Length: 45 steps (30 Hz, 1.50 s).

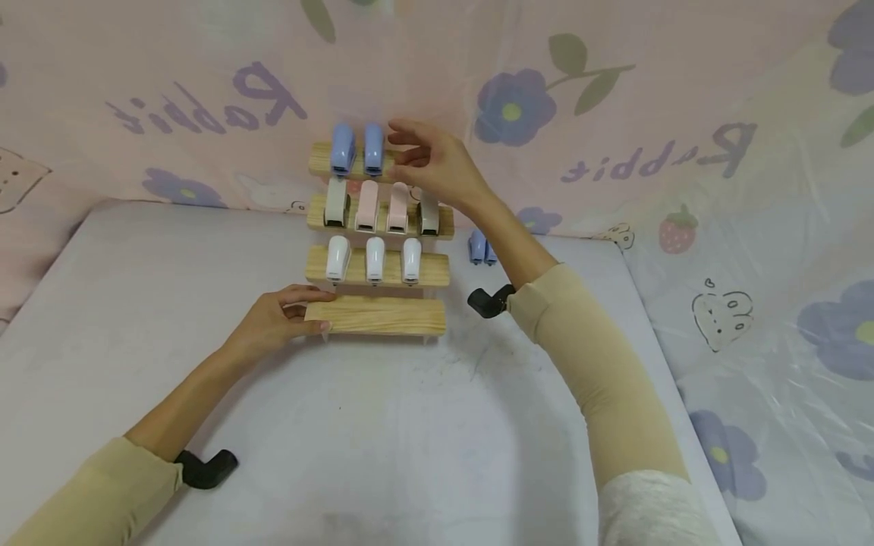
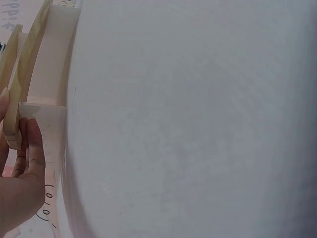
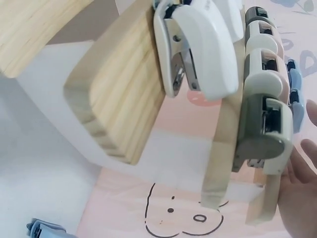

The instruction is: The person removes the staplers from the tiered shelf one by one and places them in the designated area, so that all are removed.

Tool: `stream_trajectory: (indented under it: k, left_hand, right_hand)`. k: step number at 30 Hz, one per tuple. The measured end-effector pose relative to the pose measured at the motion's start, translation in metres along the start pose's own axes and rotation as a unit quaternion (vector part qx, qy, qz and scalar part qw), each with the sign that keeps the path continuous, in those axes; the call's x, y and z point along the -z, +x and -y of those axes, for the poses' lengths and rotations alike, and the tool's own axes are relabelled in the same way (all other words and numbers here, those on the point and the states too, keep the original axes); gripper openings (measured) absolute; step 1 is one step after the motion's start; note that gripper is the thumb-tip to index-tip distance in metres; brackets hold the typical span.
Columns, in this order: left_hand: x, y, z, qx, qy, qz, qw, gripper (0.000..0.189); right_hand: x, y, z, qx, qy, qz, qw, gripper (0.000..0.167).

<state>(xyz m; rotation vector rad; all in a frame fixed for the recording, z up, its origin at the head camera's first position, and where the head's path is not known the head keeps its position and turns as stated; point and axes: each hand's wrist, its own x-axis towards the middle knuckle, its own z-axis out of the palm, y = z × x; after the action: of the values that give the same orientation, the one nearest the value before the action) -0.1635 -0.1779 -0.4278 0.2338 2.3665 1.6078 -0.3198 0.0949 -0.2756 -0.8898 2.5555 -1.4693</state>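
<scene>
A tiered display stand with pale wooden boards holds small staplers. My left hand (image 1: 269, 322) grips the left end of the lowest board (image 1: 382, 315), thumb in front and fingers behind. At the top board (image 1: 321, 158), my right hand (image 1: 437, 163) reaches over the right end, fingers loosely curved beside a blue stapler (image 1: 373, 148). Another blue stapler (image 1: 342, 148) stands left of it. Below are a grey-white stapler (image 1: 336, 203), two pink ones (image 1: 367, 205) and a dark grey and white stapler (image 3: 265, 134). Three white staplers (image 1: 375, 258) line the third board (image 1: 315, 265).
Two blue staplers (image 1: 477, 247) lie on the white table (image 1: 410, 440), right of the stand and close to my right forearm. Behind the table hangs a pink printed sheet (image 1: 423, 61). Black camera mounts (image 1: 208, 469) stick out from both wrists.
</scene>
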Motion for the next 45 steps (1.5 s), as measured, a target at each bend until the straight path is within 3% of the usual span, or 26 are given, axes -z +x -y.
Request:
stream_trajectory:
  k: [18,26,35,45]
  left_hand:
    - [0.000,0.000,0.000,-0.003,-0.007,0.001,1.0000,0.053]
    - [0.001,0.001,0.002,0.001,-0.010,0.001,0.9999,0.053]
    - [0.002,-0.002,0.004,-0.003,-0.012,0.006,0.9999,0.053]
    - [0.001,0.001,0.004,-0.001,-0.008,0.008,0.9999,0.054]
  right_hand:
    - [-0.011,0.016,0.006,-0.023,0.017,0.018,0.9994,0.074]
    - [-0.011,0.017,0.005,-0.030,-0.005,0.020,0.9993,0.070]
    - [-0.012,0.013,0.004,-0.031,-0.007,0.016,0.9994,0.067]
    - [-0.001,0.002,0.011,-0.021,0.039,0.011,0.9989,0.069]
